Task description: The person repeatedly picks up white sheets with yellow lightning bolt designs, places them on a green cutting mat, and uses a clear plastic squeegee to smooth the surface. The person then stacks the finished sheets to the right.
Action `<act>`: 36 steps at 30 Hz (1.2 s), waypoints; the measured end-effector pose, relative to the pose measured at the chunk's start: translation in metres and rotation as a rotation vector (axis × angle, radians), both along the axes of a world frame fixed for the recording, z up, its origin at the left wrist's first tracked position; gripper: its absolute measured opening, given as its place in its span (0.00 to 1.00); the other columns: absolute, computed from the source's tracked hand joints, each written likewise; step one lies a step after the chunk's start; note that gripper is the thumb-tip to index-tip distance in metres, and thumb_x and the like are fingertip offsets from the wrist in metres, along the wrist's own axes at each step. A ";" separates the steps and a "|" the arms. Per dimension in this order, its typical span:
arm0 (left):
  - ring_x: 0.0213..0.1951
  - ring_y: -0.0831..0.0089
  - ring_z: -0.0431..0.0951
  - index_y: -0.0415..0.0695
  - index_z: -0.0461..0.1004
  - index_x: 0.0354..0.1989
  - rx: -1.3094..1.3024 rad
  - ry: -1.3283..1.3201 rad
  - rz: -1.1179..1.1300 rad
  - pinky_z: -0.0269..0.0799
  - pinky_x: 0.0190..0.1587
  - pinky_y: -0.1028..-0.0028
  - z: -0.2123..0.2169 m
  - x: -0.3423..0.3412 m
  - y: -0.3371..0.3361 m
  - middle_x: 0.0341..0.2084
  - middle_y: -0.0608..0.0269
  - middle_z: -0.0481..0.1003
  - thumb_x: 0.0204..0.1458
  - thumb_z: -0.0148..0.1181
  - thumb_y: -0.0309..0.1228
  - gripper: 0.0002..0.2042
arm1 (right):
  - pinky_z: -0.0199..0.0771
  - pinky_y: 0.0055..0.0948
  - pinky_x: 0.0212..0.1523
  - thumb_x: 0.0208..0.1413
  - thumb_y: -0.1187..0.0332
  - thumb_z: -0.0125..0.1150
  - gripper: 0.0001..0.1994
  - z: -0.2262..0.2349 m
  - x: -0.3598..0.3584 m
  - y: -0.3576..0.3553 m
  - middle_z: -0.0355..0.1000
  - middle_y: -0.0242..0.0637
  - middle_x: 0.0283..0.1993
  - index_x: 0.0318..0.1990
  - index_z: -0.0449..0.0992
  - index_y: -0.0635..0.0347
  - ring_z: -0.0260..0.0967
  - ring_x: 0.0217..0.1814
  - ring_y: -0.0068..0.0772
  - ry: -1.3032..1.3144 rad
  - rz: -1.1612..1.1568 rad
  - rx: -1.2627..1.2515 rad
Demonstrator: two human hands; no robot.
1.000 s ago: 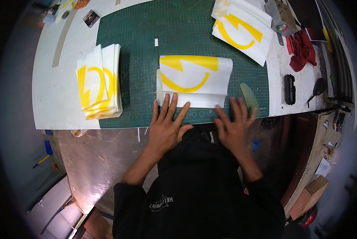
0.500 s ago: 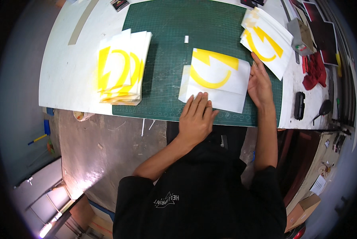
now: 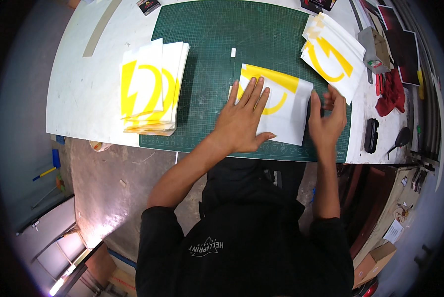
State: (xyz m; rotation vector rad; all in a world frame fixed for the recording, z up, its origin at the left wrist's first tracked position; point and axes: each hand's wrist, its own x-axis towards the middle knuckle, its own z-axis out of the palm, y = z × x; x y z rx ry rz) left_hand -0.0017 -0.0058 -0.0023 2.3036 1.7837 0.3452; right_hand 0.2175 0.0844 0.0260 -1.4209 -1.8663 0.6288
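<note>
A folded white sheet with a yellow printed design [image 3: 290,119] lies on the green cutting mat [image 3: 207,64] in front of me. My left hand [image 3: 237,123] rests flat on the sheet's left part, fingers spread, hiding some of the yellow curve. Just off the sheet's right edge is my right hand [image 3: 327,123], empty, its thumb apart from the loosely bent fingers. To the left stands a pile of similar folded yellow-and-white sheets [image 3: 150,84]. Another stack of them [image 3: 335,54] lies at the far right, slanted over the mat's edge, close to my right fingertips.
A small white piece [image 3: 233,52] lies on the mat. Along the table's right side are a grey box [image 3: 374,48], a red cloth [image 3: 391,93], a black case [image 3: 371,135] and a dark round-headed tool [image 3: 403,137]. A beige strip [image 3: 100,29] lies at the far left.
My left hand has slid up from the sheet's lower edge onto its printed face, fingers spreading. My right hand has come slightly lower and its fingers have bent, the thumb now beside the sheet's edge.
</note>
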 end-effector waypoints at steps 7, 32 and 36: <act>0.81 0.39 0.40 0.29 0.51 0.77 0.054 0.050 -0.011 0.30 0.77 0.33 -0.006 0.002 -0.001 0.78 0.30 0.45 0.60 0.48 0.69 0.53 | 0.31 0.73 0.80 0.72 0.51 0.53 0.33 -0.028 -0.012 -0.033 0.52 0.53 0.82 0.76 0.62 0.62 0.43 0.86 0.58 -0.608 0.490 0.180; 0.80 0.39 0.44 0.34 0.54 0.77 0.045 0.129 -0.038 0.40 0.79 0.41 0.013 -0.006 -0.037 0.78 0.34 0.48 0.58 0.65 0.55 0.48 | 0.26 0.85 0.74 0.70 0.41 0.52 0.38 -0.026 -0.023 -0.017 0.51 0.52 0.82 0.76 0.63 0.60 0.41 0.86 0.58 -0.575 0.540 0.149; 0.80 0.42 0.48 0.30 0.56 0.76 -0.044 -0.083 0.114 0.43 0.78 0.42 0.006 0.028 -0.081 0.78 0.33 0.50 0.59 0.66 0.48 0.44 | 0.23 0.81 0.76 0.70 0.43 0.52 0.38 -0.023 -0.025 -0.019 0.48 0.51 0.84 0.77 0.60 0.60 0.40 0.87 0.58 -0.596 0.545 0.139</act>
